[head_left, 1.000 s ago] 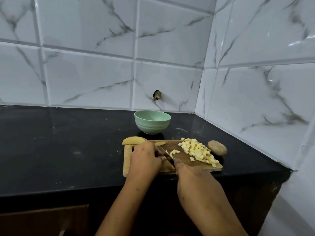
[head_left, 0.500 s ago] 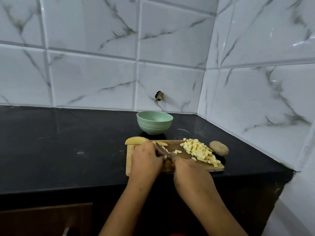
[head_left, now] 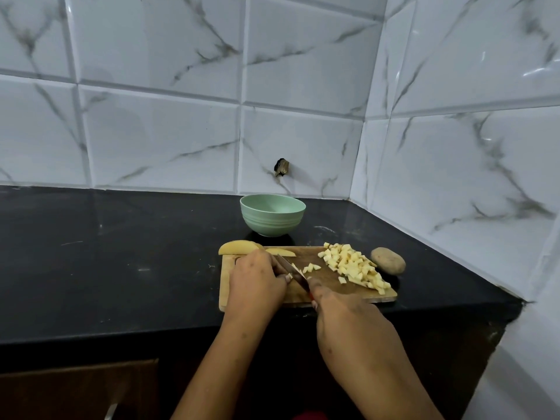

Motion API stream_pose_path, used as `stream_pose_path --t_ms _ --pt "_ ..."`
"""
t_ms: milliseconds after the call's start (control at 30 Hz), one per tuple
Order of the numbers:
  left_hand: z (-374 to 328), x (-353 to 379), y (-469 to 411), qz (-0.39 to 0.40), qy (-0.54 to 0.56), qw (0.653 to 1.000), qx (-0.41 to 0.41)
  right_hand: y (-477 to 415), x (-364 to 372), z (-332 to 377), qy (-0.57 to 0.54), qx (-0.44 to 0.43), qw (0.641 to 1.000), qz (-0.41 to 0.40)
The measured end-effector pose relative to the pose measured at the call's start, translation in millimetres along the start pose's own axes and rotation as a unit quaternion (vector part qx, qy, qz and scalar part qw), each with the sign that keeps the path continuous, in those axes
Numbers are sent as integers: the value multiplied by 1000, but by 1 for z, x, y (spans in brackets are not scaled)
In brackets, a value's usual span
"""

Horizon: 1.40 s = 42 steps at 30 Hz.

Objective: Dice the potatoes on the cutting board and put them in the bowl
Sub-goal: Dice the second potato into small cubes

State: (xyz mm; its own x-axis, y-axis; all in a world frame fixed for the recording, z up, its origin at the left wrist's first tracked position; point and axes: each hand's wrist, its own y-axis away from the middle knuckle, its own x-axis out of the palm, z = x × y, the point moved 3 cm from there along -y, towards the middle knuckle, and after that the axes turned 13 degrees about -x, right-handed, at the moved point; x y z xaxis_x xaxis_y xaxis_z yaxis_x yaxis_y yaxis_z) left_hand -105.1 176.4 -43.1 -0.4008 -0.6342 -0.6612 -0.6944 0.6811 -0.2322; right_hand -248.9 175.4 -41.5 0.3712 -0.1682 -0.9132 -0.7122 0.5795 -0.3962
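Head view looks down at a wooden cutting board (head_left: pixel 333 281) lying at the front edge of a black countertop (head_left: pixel 121 253), in the corner of a wall of white marble-patterned tiles (head_left: pixel 157 140). The left hand (head_left: pixel 256 283) sits on the board's left half, fingers curled down and gripping a potato piece (head_left: pixel 290 276), of which only a pale sliver shows at the fingertips. The right hand (head_left: pixel 348 322) is clenched round the handle of a knife (head_left: pixel 292 272). Its blade slants across the board and rests against the left fingertips. The handle is almost wholly hidden in the fist.

Just right of the blade lies a small cluster of potato cubes (head_left: pixel 310 267). A large pile of diced potato (head_left: pixel 351 265) covers the board's right side and reaches its near right corner. At the far left corner a cut potato half (head_left: pixel 236 247) overhangs the board's edge, and a thin potato slice (head_left: pixel 280 252) lies just beside it. A whole unpeeled potato (head_left: pixel 388 260) rests on the countertop at the board's right end. A pale green bowl (head_left: pixel 272 218) stands upright on the countertop behind the board, near its far edge but apart from it. A small dark hole (head_left: pixel 281 167) shows in the tiles above the bowl.
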Motion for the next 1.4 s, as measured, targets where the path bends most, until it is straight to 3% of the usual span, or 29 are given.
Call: stream_pose_path --t_ms 500,700,867,1033,1400 --pt "2 3 -2 -9 2 1000 18 -20 7 -6 -9 -7 998 56" --pt "1 2 2 -55 -7 998 2 -11 8 3 52 -16 994 95" --pt "0 0 4 -61 -13 998 1 -11 3 -2 44 5 996 81" --pt "1 0 5 -57 -18 998 -7 -10 -5 -8 15 -5 1000 -4" --pt "-1 1 5 -57 -17 998 -5 -9 0 9 54 -8 996 67"
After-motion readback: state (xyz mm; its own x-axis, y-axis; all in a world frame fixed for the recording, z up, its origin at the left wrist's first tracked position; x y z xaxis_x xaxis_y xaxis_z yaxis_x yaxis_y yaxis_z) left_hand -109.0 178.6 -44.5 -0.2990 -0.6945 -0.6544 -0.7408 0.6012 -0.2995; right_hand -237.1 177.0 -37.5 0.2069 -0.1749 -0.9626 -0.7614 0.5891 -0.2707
